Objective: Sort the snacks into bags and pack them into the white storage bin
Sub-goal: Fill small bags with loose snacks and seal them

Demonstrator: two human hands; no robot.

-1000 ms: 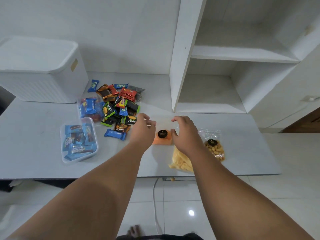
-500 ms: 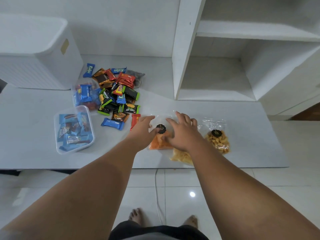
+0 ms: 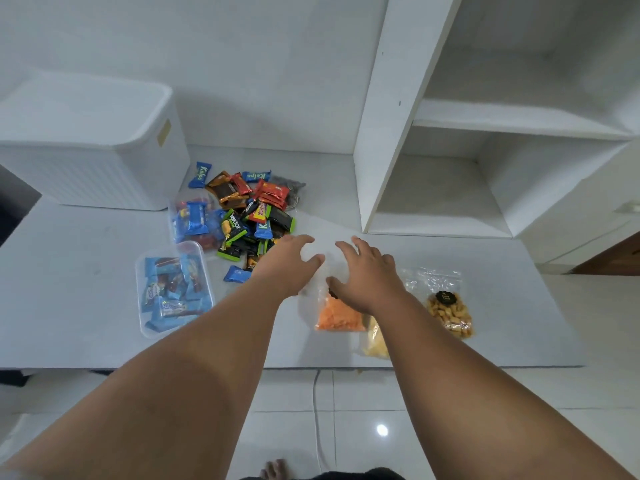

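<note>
1. Head view, layout. Lying flat on counter (image 3: 86,271), near front edge, ctr-right: orange snack bag (image 3: 341,315). Touching its R side, partly under R forearm: yellow chip bag (image 3: 375,341). Further R and apart: brown snack bag (image 3: 450,315). Just L of the hands: candy pile (image 3: 249,213). Nearer L: clear tub (image 3: 173,289) of blue wrappers. Far L, looking lidded, well apart from the bag: white storage bin (image 3: 104,174).
2. Hands. L hand (image 3: 287,263) and R hand (image 3: 369,275) both laid on the bag's clear upper part. L fingers (image 3: 304,240) fairly straight, lightly spread on the film. R fingers (image 3: 358,244) splayed wide, thumb down by the orange fill. No pinch or curl round anything visible, so prob. pressing, not gripping.
3. Change vs 1 s ago. Back then: hands flanking the bag, fingers curled, black sticker (image 3: 331,292) in plain sight btwn them. Now: slid forward onto the top film, flatter, sticker almost covered by R hand.
4. Meaning for task. Prob. smoothing or closing the bag's top. Not lifted yet, nothing heading to the bin, candy mostly unsorted, so early on.
5. Orientation. Long axis near-to-far, far end leaning slightly L. Filled end toward the person, clear top end pointing away, toward shelf unit (image 3: 384,133) and back wall.
</note>
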